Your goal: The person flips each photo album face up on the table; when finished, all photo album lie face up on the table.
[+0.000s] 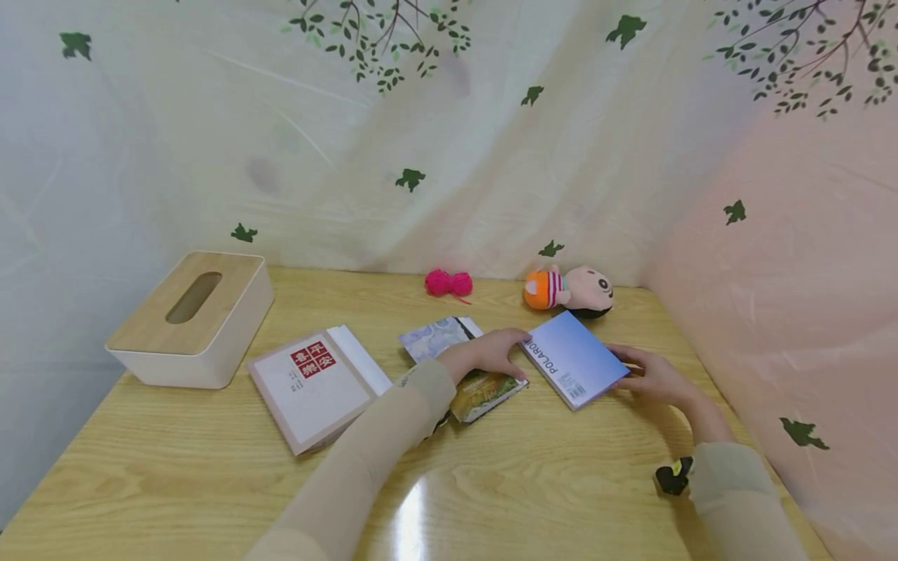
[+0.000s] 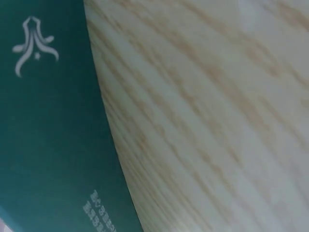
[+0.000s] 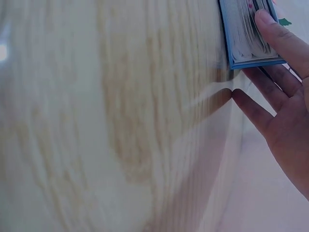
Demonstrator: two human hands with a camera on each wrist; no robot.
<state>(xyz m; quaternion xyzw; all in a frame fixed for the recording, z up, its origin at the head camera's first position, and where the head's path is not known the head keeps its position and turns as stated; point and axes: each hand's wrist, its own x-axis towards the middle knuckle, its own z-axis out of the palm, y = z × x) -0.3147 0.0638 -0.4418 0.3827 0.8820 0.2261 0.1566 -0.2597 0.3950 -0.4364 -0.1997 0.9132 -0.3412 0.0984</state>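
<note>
Blue and white fade into each other across the cover of the POLAROID book (image 1: 577, 358), which lies slantwise between the two hands, towards the right of the wood-grained tabletop (image 1: 547, 491). The right hand (image 1: 655, 379) grips its right-hand end: the right wrist view shows the thumb against the page edges, two fingers behind the cover and another finger stretched away from it. The left hand (image 1: 493, 351) touches the upper left corner with extended fingertips, its thumb spread apart from the book, so it clasps nothing visibly. Whether the book rests flat or is slightly raised, I cannot tell.

Beneath the left hand and wrist lies a picture-covered book (image 1: 484, 393), partly hidden. Further left sits a pale book (image 1: 319, 393) with a red square of white characters, and beyond it a white tissue box (image 1: 171, 366) with a wooden lid. Along the back are a bundle of bright pink yarn (image 1: 449, 283) and a doll (image 1: 588, 290) on its side, just behind the POLAROID book. A dark green cover (image 2: 53, 121) fills the left of the left wrist view; which book it belongs to is unclear.
</note>
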